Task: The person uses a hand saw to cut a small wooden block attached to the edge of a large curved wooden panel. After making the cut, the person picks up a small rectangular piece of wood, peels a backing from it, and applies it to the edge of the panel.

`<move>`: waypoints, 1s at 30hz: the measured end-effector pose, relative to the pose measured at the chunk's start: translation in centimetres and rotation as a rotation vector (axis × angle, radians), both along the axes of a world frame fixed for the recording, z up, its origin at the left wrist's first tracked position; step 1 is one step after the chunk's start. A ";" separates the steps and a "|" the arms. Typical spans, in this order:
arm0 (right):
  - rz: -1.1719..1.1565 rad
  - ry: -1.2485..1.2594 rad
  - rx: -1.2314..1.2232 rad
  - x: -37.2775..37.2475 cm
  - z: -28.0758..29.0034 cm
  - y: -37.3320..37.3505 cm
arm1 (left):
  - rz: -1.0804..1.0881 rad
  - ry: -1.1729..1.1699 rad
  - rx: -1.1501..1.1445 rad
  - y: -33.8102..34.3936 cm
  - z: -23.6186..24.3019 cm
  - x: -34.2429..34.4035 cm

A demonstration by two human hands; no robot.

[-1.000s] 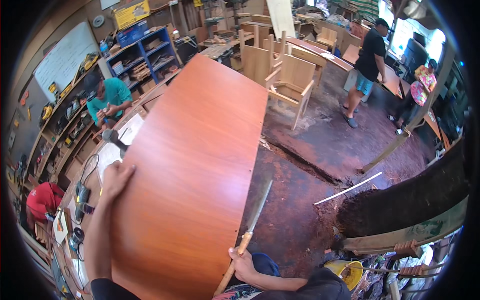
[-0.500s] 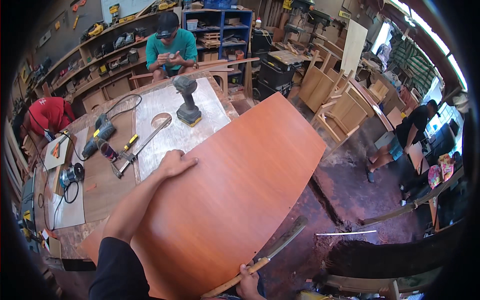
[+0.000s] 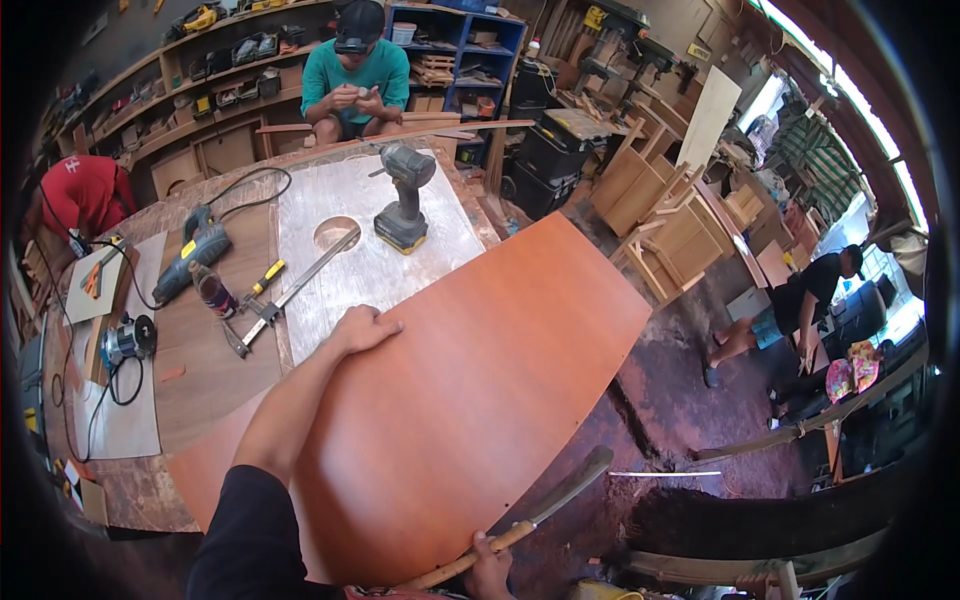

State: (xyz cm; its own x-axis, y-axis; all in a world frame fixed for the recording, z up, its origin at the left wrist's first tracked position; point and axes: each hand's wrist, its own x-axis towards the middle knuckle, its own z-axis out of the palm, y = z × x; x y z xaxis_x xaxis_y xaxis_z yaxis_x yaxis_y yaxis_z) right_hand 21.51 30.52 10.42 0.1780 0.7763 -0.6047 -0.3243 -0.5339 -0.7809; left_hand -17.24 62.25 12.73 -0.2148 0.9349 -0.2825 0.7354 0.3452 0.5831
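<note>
We've swung toward the brown wooden workbench (image 3: 140, 497), left of frame, but our left hand (image 3: 362, 330) still clasps the glossy orange-brown wooden panel (image 3: 470, 390), lower centre, right hand (image 3: 489, 568) gripping a long grey-bladed, wooden-handled tool (image 3: 522, 530), so the panel seems steadied.

From left hand (image 3: 362, 332): blocked by drill (image 3: 410, 200) near one o'clock, by clamp (image 3: 305, 279) near ten; free over board (image 3: 470, 390) toward three.
</note>
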 end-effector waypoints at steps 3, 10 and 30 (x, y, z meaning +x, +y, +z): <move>-0.055 0.114 0.024 0.3 -1.4 0.3 | -0.012 0.058 0.075 0.1 0.2 0.6; -0.002 0.016 0.012 -0.4 -2.8 0.6 | 0.035 0.128 0.427 -4.9 -0.4 0.2; 0.279 0.346 -0.083 -0.6 -4.3 2.6 | 0.990 0.152 0.181 -65.8 3.9 6.7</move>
State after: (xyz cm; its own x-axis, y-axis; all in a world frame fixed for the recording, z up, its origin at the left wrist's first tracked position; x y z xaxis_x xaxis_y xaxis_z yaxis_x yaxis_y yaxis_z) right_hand 20.92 33.08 6.17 -0.2546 0.7125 -0.6538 -0.3938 -0.6939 -0.6028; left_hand -10.53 -3.53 16.59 -0.9370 0.3441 -0.0601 0.2381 0.7549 0.6111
